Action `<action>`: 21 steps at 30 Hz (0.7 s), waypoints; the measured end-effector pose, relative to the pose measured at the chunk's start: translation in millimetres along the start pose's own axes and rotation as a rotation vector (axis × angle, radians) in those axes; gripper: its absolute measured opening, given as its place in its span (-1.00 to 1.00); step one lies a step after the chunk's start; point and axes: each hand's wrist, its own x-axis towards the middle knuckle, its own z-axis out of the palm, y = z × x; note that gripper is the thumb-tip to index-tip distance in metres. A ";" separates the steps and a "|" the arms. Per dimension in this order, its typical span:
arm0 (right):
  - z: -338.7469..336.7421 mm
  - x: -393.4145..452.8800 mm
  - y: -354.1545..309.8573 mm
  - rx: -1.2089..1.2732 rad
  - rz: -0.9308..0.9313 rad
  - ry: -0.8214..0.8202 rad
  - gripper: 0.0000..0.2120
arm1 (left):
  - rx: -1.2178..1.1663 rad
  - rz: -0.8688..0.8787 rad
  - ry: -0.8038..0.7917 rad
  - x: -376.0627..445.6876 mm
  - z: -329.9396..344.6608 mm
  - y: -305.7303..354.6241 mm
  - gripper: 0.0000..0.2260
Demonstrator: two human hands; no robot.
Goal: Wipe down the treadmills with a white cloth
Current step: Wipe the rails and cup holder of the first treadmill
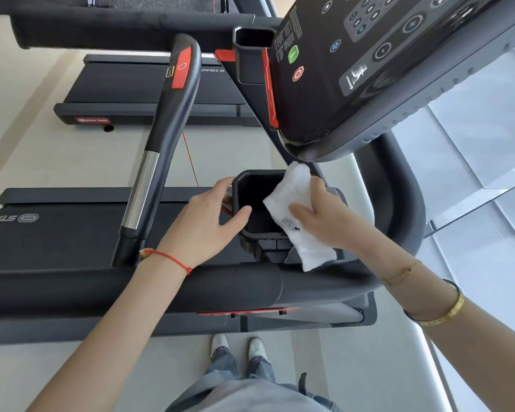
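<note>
The nearest treadmill [72, 233] fills most of the head view, its dark belt deck stretching to the left and its thick padded front bar [131, 288] running across the lower middle. Its console [384, 69] tilts overhead at the upper right, a black panel with round buttons, a green button and a red octagonal stop button. A second treadmill [137, 90] lies beyond it on the pale floor [42, 156], with a red brand plate on its end. A long side handrail [164, 138] rises from the near machine, black with a silvery middle section and a red panel near its top; a thin red cord hangs beside it. Between the hands sits a square black cup holder [250, 233], open at the top and dark inside. The left hand [208, 221] grasps this holder's left wall, thumb hooked over the rim into the opening and fingers curled round the outside; a red string bracelet circles that wrist. The right hand [324, 215] has its grip closed on the white cloth [295, 203], thumb pressing the fabric from the front, fingers behind it. The cloth is draped over the holder's right rim, its upper end reaching just under the console's lower edge and its lower end hanging down toward the front bar, with a small printed label showing near the thumb. Gold bangles sit on the right wrist. Below, jeans and light shoes [238, 346] stand on the floor.
</note>
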 end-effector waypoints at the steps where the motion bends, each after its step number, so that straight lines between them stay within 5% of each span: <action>1: 0.5 -1.7 0.5 -0.007 0.009 -0.010 -0.69 | 0.004 0.000 0.001 0.1 -0.2 -0.2 -0.46; 4: -0.1 -0.5 -1.0 -0.003 0.046 -0.032 -0.56 | 0.008 -0.004 -0.002 0.3 0.2 -0.1 -0.46; 10: -7.9 19.2 -8.9 -0.034 -0.023 -0.012 -0.65 | 0.006 -0.012 -0.015 0.0 -0.8 0.6 -0.42; 14: -8.7 24.9 -9.2 -0.247 -0.169 -0.043 -0.48 | 0.010 -0.008 -0.006 -0.8 -0.2 1.5 -0.40; 21: -4.8 34.7 -11.5 -0.519 -0.344 0.028 -0.53 | 0.003 -0.025 -0.005 -1.4 0.5 2.7 -0.44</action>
